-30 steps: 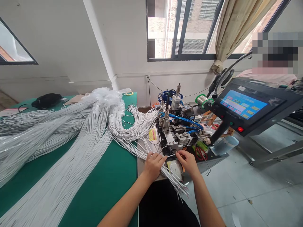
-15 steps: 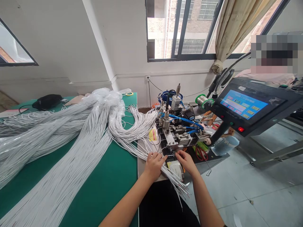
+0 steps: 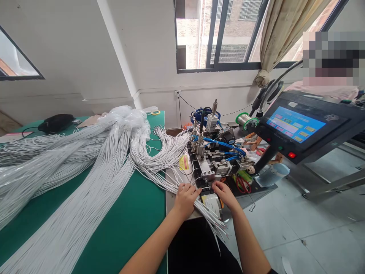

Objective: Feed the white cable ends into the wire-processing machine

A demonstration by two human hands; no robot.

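Observation:
My left hand (image 3: 186, 198) is closed over a bundle of white cables (image 3: 209, 215), whose loose ends fan out over my lap. Between its thumb side and my right hand (image 3: 224, 192) runs a single white cable (image 3: 205, 187). The right fingers are pinched together at the end of that cable, close against the front of a bench machine (image 3: 205, 167) with metal cylinders and blue air hoses. Just below the fingers sits a white and yellow roll-like part (image 3: 211, 203). The tip of the cable is hidden by my right fingers.
Long white cable bundles (image 3: 94, 194), partly wrapped in clear plastic (image 3: 125, 116), cover the green table (image 3: 134, 228). A control screen (image 3: 296, 123) overhangs at right. Beyond the machine are a solder wire spool (image 3: 244, 120), red-handled pliers (image 3: 243, 184) and a clear container (image 3: 273, 175). Another person sits behind the screen.
Both hands stay almost in place, the right fingers still pinching at the cable end by the machine. The view has shifted very slightly.

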